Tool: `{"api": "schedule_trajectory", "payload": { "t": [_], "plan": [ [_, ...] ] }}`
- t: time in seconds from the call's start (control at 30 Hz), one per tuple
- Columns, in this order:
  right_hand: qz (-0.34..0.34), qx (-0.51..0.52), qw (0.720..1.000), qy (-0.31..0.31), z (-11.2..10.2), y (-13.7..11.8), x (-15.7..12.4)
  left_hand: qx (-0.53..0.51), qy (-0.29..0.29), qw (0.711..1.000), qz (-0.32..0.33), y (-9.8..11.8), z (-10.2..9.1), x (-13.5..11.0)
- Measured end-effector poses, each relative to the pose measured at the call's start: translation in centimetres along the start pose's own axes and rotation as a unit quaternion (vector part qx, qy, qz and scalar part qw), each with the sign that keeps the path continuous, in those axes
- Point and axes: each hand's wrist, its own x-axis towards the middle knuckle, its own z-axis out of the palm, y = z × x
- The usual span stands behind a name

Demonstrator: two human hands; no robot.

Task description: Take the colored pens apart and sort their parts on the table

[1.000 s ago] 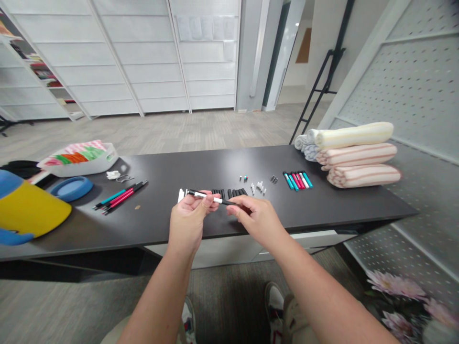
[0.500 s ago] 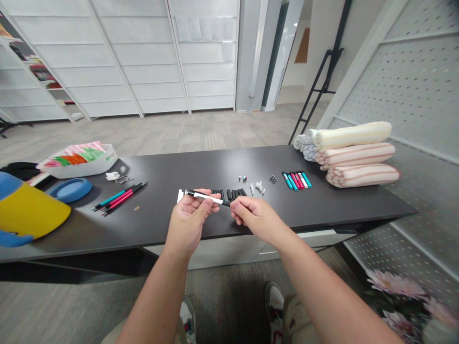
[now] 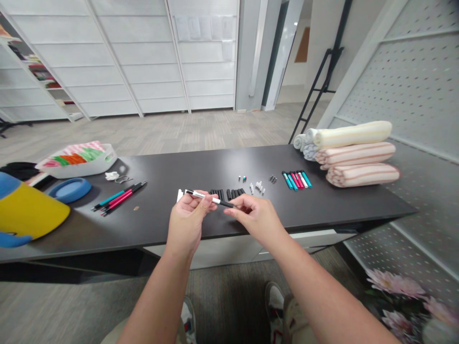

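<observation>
A thin pen (image 3: 205,196), white in the middle with black ends, lies between both hands above the front part of the black table (image 3: 201,167). My left hand (image 3: 188,220) pinches its white middle. My right hand (image 3: 253,218) pinches its black right end between thumb and fingers. Just behind the hands lies a row of black pen barrels (image 3: 229,193). Small white and grey pen parts (image 3: 258,187) are scattered to the right of them.
Teal, red and white pen pieces (image 3: 297,179) lie at the right, beside rolled striped towels (image 3: 356,154). Finished pens (image 3: 120,196) lie at the left near a blue lid (image 3: 70,189), a white basket (image 3: 81,160) and a yellow and blue object (image 3: 25,210).
My right hand has shifted slightly along the pen's black end, fingers re-gripping it. The left hand keeps the pen nearly still.
</observation>
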Motion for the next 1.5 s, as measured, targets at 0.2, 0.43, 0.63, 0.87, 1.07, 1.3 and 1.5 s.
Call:
{"api": "schedule_trajectory", "payload": {
  "t": [0.2,0.43,0.63,0.87,1.07,1.3,1.5],
  "plan": [
    [-0.002,0.043,0.993,-0.107,-0.42,-0.35,0.00,-0.026,0.003,1.000,0.007,0.45,0.13,-0.07],
    [-0.020,0.052,0.994,-0.089,-0.78,-0.02,0.21,-0.021,-0.011,1.000,0.005,0.44,0.08,-0.20],
    [0.012,0.074,0.996,-0.051,-0.47,0.16,0.07,-0.008,0.014,1.000,-0.001,0.56,0.31,-0.15],
    [0.044,0.081,0.993,-0.075,-0.63,-0.13,0.23,-0.025,0.040,0.999,0.022,0.41,0.39,0.09],
    [0.044,0.108,0.992,-0.041,-0.27,0.41,0.28,-0.034,0.041,0.998,0.021,0.43,0.43,0.21],
    [0.046,0.090,0.994,-0.051,-0.33,-0.11,0.23,-0.015,0.038,0.999,0.024,0.18,0.37,0.09],
    [0.067,0.120,0.990,-0.029,-0.05,0.15,0.39,-0.017,0.038,0.999,0.024,0.18,0.37,0.17]
  ]
}}
